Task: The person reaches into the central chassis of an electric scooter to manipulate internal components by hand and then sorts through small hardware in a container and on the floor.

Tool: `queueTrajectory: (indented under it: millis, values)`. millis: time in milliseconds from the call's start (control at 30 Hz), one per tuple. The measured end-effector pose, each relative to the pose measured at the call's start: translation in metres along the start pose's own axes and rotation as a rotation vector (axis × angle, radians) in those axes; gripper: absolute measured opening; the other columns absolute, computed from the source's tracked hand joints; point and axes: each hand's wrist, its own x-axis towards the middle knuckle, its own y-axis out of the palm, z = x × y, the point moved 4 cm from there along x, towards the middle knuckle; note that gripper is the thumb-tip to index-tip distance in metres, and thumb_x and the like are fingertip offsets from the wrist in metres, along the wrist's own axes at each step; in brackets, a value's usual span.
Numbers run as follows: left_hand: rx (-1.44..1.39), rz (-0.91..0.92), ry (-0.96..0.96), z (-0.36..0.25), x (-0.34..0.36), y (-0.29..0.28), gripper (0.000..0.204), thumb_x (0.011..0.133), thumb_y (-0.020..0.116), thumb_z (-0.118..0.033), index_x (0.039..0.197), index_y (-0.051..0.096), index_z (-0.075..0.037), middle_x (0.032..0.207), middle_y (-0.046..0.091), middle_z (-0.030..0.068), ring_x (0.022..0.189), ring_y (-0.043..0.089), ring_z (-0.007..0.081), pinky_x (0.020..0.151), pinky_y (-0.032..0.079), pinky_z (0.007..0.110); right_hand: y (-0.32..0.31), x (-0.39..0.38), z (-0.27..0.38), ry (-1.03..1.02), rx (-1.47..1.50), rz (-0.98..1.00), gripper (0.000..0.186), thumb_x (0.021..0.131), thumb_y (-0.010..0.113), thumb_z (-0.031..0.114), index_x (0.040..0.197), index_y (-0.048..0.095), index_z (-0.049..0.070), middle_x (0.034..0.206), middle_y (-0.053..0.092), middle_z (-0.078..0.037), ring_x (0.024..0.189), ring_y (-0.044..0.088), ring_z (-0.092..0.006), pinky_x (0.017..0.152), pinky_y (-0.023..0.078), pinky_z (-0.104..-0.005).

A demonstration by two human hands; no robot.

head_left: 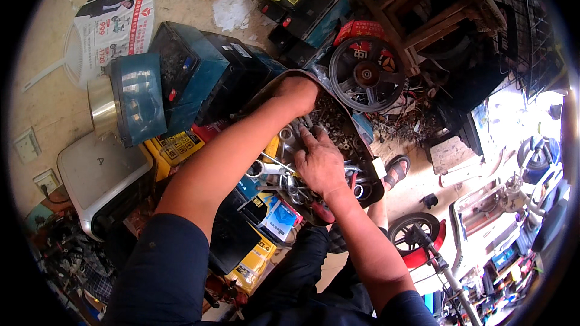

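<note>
Tray contents: loose nuts, bolts and small metal parts point(329, 122), heaped in dark oval tray point(362, 145); long axis from near right to far left.
Right hand point(319, 160): palm down, fingers spread wide, flat on parts near tray middle; nothing clearly grasped.
Left hand point(297, 92): at far end of tray, curled over rim; fingertips hidden, so whether pinching a part cannot be told.
Nearer hand: right, lying directly on the heap; parts spread ahead of its fingertips toward far end and left hand.
Wrench point(272, 166): silvery, at tray's left edge, just beside right thumb, under left forearm.
Red-handled tool point(322, 211): at tray's near end, below right wrist.
Open room: little inside tray; clear strip along right rim, rest crowded.
Left of tray: dark battery blocks point(199, 69), yellow boxes point(175, 145), blue-capped metal can point(130, 99), white appliance point(103, 172).
Beyond far rim: black spoked wheel point(365, 75), close to tray.
Right of tray: pale floor, sandalled foot point(396, 172).
</note>
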Motion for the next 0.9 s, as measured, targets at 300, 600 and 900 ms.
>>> queueTrajectory:
  millis: [300,600,900]
  values:
    - [-0.154,-0.133,-0.050,0.004,-0.006,-0.002,0.023,0.082,0.077,-0.021,0.095,0.080,-0.002,0.101,0.077,0.0226,0.099,0.075,0.0408,0.086,0.059,0.050,-0.001,0.000,-0.003,0.006,-0.001,-0.005,0.058,0.093,0.057,0.027,0.147,0.061,0.006,0.147,0.054,-0.033,0.130,0.059,-0.0468,0.113,0.047,-0.0494]
    - [-0.338,-0.213,-0.137,0.006,0.021,0.041,0.048,0.084,0.081,-0.043,0.113,0.077,-0.005,0.115,0.075,0.0241,0.110,0.071,0.0433,0.093,0.057,0.052,0.000,-0.001,-0.001,-0.009,-0.007,-0.027,0.056,0.093,0.057,0.025,0.145,0.062,0.006,0.146,0.056,-0.031,0.128,0.061,-0.0460,0.111,0.049,-0.0487]
    - [-0.442,-0.257,-0.260,0.015,0.036,0.064,0.033,0.085,0.074,-0.027,0.108,0.076,-0.003,0.113,0.075,0.0251,0.108,0.072,0.0413,0.090,0.058,0.049,0.000,-0.001,0.003,-0.017,0.009,-0.020,0.057,0.093,0.057,0.026,0.147,0.061,0.006,0.146,0.055,-0.033,0.128,0.061,-0.0467,0.111,0.048,-0.0498]
